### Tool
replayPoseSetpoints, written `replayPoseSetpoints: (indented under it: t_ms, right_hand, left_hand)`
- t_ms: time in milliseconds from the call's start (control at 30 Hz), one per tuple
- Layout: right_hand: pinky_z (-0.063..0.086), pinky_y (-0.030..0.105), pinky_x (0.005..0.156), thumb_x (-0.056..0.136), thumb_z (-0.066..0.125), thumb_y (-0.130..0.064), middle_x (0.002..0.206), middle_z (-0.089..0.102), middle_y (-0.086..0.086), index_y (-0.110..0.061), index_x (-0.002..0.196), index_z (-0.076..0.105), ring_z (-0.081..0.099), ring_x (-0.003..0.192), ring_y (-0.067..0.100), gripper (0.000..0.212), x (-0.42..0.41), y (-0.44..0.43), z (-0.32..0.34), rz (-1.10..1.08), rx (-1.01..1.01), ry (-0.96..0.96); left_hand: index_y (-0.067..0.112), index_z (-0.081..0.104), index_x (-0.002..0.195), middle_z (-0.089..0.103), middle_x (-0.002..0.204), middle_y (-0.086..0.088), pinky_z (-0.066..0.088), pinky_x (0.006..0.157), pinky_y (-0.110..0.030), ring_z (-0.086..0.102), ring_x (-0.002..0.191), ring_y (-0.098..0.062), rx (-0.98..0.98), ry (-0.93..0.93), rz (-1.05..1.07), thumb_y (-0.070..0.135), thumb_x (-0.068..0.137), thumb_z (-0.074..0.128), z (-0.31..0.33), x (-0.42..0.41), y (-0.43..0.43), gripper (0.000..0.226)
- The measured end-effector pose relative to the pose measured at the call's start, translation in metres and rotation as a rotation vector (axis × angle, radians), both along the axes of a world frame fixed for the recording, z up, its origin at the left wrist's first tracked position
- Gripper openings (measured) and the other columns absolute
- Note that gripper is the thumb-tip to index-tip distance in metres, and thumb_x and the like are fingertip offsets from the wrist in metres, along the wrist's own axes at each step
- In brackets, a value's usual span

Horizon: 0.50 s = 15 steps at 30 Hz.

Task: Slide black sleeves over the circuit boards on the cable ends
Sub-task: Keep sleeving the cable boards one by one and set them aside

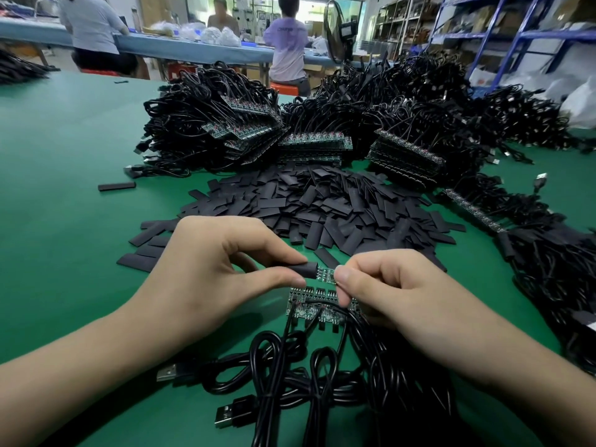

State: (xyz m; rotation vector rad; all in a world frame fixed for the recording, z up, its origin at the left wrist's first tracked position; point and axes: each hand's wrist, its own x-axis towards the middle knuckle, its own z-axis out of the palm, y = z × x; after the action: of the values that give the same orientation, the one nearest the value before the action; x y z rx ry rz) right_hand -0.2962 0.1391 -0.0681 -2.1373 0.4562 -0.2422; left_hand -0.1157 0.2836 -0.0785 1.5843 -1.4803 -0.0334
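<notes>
Left hand (222, 269) pinches black sleeve (303, 271), partway onto circuit board (325, 274). Right hand (383, 288) pinches the board's other end, above the green mat (64, 188). Risk: sleeve mouth likely snags on components if tilted; squeezing flattens it and it jams.

Sleeve pile (322, 204) on table (64, 156), cable stacks (225, 124) behind, loose cables (306, 382) in front
</notes>
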Motion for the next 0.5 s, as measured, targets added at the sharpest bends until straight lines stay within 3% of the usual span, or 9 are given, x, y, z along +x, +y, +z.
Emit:
replayPoseSetpoints:
  t_ms: [300, 500]
  right_hand:
    - [0.028, 0.016, 0.045, 0.094, 0.054, -0.047, 0.046, 0.037, -0.011, -0.028, 0.076, 0.069, 0.030, 0.042, 0.006, 0.030, 0.0014, 0.0060, -0.0050, -0.061, -0.157, -0.038]
    - [0.027, 0.016, 0.044, 0.093, 0.054, -0.047, 0.048, 0.036, -0.010, -0.026, 0.078, 0.071, 0.028, 0.043, 0.006, 0.031, 0.0015, 0.0046, -0.0030, -0.050, -0.129, -0.032]
  left_hand:
    - [0.028, 0.082, 0.094, 0.073, 0.086, 0.016, 0.055, 0.064, -0.024, 0.068, 0.077, -0.003, 0.025, -0.264, -0.005, 0.035, 0.079, 0.081, -0.0006, 0.0045, 0.0035, 0.017]
    - [0.026, 0.082, 0.095, 0.073, 0.088, 0.016, 0.057, 0.065, -0.030, 0.068, 0.075, -0.002, 0.021, -0.354, -0.027, 0.035, 0.081, 0.083, -0.0010, 0.0072, 0.0040, 0.017]
